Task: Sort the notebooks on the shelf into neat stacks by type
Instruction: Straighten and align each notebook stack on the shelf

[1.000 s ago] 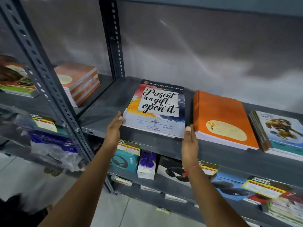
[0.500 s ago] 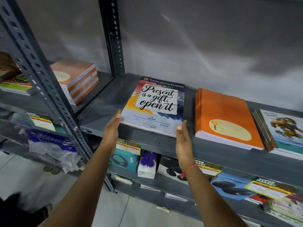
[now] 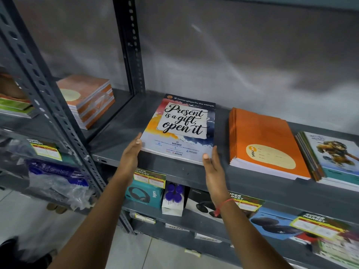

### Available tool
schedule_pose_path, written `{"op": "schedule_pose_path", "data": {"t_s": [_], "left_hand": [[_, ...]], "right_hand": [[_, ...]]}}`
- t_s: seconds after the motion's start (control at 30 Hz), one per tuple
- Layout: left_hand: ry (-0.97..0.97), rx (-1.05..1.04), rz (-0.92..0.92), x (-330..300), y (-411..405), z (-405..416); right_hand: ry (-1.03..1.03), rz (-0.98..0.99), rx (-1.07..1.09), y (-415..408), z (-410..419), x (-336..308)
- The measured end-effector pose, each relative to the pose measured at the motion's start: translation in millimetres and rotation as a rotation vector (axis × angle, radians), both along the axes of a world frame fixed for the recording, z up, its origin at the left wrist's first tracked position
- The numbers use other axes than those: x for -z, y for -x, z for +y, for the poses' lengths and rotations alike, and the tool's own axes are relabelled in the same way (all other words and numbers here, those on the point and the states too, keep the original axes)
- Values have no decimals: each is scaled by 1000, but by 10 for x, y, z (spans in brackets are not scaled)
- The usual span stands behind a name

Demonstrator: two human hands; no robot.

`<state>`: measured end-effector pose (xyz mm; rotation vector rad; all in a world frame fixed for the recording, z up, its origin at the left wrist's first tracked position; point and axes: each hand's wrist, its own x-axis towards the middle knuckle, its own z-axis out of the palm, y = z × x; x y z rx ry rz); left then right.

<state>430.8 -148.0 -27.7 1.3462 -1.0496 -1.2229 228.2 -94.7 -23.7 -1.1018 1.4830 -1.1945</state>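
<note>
Grey metal shelf with sorted notebooks. The "Present is a gift, open it" notebook stack lies flat near the front edge of the shelf, roughly at its middle. The person's left hand presses flat against the stack's near-left corner, fingers straight and together; the right hand does the same at the near-right corner, thumb tip on the cover's edge. Neither hand is closed around the stack; both are open palms bracketing it. To the right of this stack, apart from it, lies the orange notebook stack, and just beyond that, nearly touching, the lion-cover notebook stack. Left of it, past the perforated upright post, sits another orange-and-white stack. Below the shelf, boxed headphones stand behind price tags.
</note>
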Motion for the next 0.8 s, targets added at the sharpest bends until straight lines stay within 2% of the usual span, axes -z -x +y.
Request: {"op": "schedule_pose_path", "data": {"t_s": [0.13,0.4,0.57,0.8], "left_hand": [[58,26,-35,-11,23,42],[43,266,70,-37,-291,47],[56,131,48,-43,-211,41],[68,126,50,-27,-172,37]], "right_hand": [[11,46,-38,34,-28,57],[94,-132,13,160,-17,121],[108,-87,38,149,-43,163],[123,-29,72,94,-8,133]]}}
